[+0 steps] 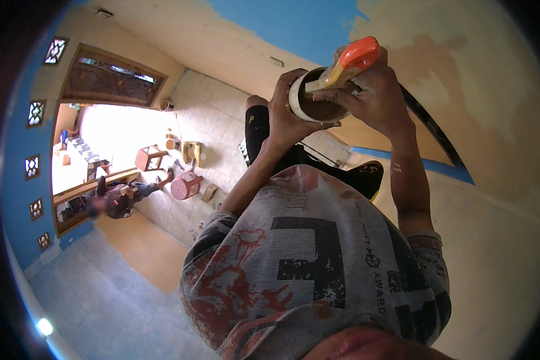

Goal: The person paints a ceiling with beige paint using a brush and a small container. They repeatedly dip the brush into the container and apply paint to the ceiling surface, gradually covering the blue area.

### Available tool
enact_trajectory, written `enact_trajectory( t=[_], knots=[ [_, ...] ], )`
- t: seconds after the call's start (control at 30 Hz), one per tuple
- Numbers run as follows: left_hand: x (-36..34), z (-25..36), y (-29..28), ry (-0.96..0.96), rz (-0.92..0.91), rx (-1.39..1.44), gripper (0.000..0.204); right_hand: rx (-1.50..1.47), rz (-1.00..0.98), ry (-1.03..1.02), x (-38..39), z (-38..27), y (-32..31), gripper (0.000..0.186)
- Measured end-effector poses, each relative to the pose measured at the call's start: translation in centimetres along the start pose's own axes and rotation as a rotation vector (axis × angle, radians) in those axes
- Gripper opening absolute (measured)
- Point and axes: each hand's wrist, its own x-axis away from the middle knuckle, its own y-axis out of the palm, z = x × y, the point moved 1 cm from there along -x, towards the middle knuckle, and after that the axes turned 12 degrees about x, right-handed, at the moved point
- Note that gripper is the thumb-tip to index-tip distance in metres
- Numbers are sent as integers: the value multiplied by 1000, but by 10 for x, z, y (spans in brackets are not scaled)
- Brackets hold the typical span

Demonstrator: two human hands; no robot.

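In front of my chest, my left hand [284, 112] is wrapped round a white paint can [293, 103]. Brown paint [324, 110] shows inside it, below the rim. Over the can's mouth my right hand [378, 99] grips a paintbrush [355, 58] with an orange-red and yellow handle. The brush is tilted, handle end up, its lower part at the can's opening; its bristles are hidden by the rim and my fingers. Pale smears mark my right forearm.
Beige and blue painted wall [294, 27] rises beyond my hands. On the tiled floor [213, 99] to the left stand a brown stool [151, 158], a pink tub [186, 185] and several small containers. Another person [117, 198] is by the bright doorway [117, 132].
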Motion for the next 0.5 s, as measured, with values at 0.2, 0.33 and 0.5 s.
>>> enact_trajectory(
  t=[0.2,0.33,0.5],
  knots=[
    [-1,1,-1,-20,-17,-19,95,58,71,-11,2,-1,3,36],
    [0,1,-1,-38,-15,-26,95,74,86,46,4,-2,5,39],
    [-3,9,0,-35,6,-47,95,-291,243,207,6,-4,-10,28]
  ],
)
